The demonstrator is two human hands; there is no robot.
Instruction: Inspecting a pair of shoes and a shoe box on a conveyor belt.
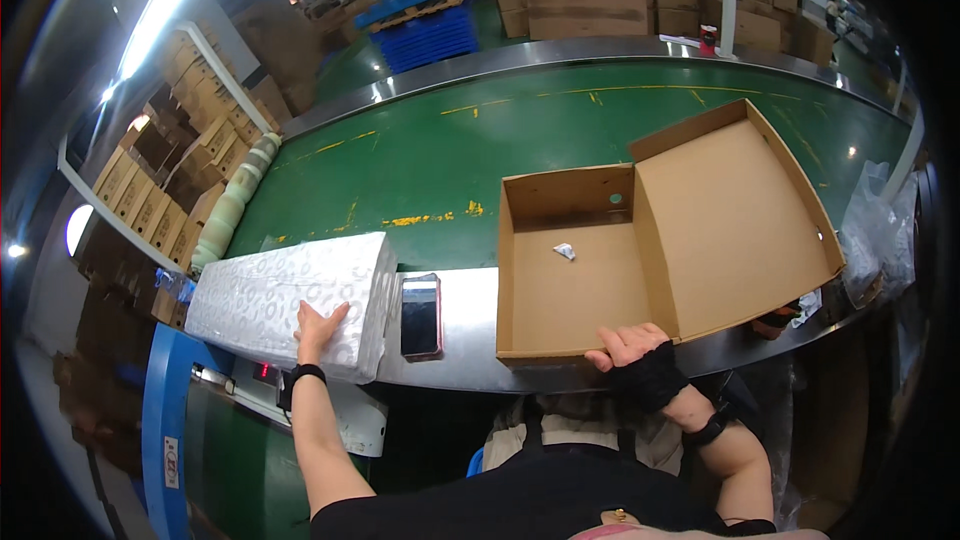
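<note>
My left hand [320, 326] lies with spread fingers on top of a thick stack of white patterned sheets [262, 290], which looks like wrapping paper. Over on the right, an open brown cardboard box [540, 310] has its lid folded back to the right. A small crumpled white scrap [565, 252] is inside, on the box floor. The fingers of my right hand [630, 344] curl over the box's front wall and grip it. That hand wears a black wrap around the palm and wrist.
A smartphone [421, 316] lies on the metal edge between the stack and the box. Beyond stretches a green belt [400, 170] with yellow marks. Clear plastic bags [880, 230] hang at the far right. Cartons [585, 2] and blue pallets [427, 38] stand behind the belt.
</note>
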